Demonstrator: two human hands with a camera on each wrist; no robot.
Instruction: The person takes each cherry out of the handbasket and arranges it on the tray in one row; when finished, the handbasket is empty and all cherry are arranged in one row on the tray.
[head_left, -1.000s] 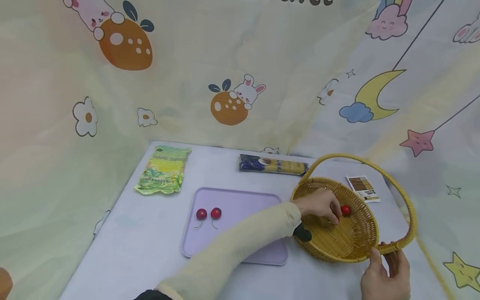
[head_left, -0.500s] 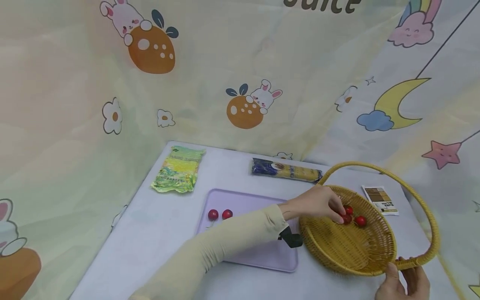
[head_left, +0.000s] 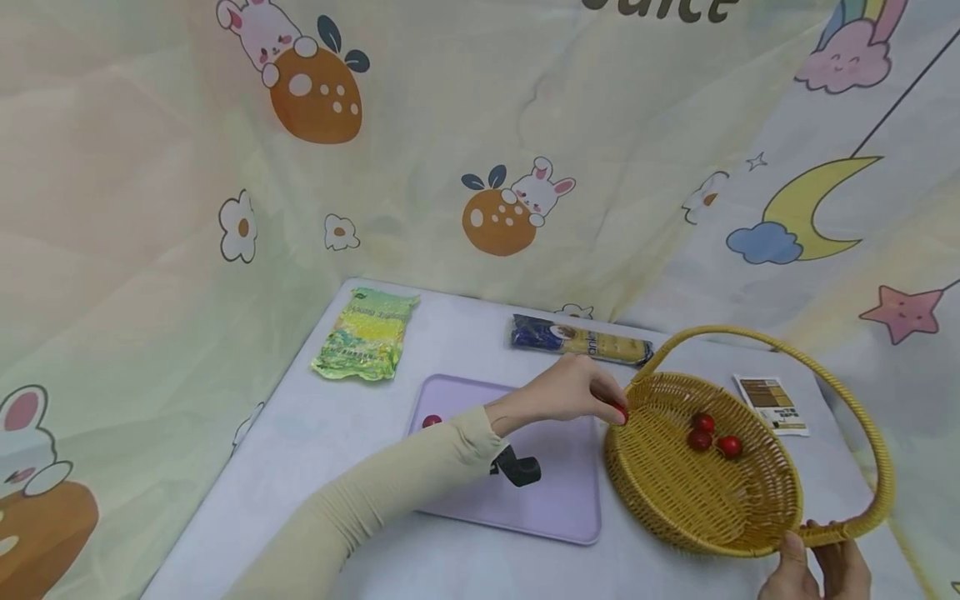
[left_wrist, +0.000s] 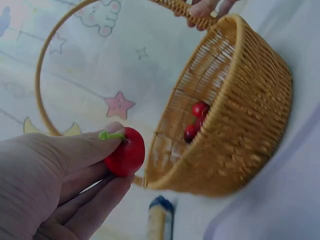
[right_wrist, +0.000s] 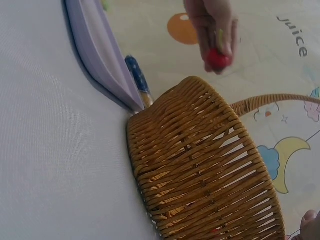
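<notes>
My left hand [head_left: 566, 387] pinches a red cherry [left_wrist: 126, 152] with a green stem between thumb and fingers. It hangs by the left rim of a yellow wicker basket [head_left: 697, 508], above the right part of a lilac tray [head_left: 555, 527]. Inside the basket, three cherries [head_left: 730, 447] lie grouped toward the far right side. My right hand [head_left: 817, 571] grips the basket at its near right rim, by the foot of the arched handle [head_left: 873, 442]. One cherry [head_left: 432, 421] shows on the tray's left, and my left forearm covers much of the tray.
At the table's back left lies a green-yellow packet [head_left: 367, 333]. A blue and tan long package [head_left: 581, 340] rests along the back edge, and a brown-white sachet [head_left: 772, 404] behind the basket. A printed cloth [head_left: 420, 108] hangs behind the table.
My left hand has come up out of the basket and moved left, carrying a cherry. My right hand keeps its grip on the basket. The head view has swung slightly left.
</notes>
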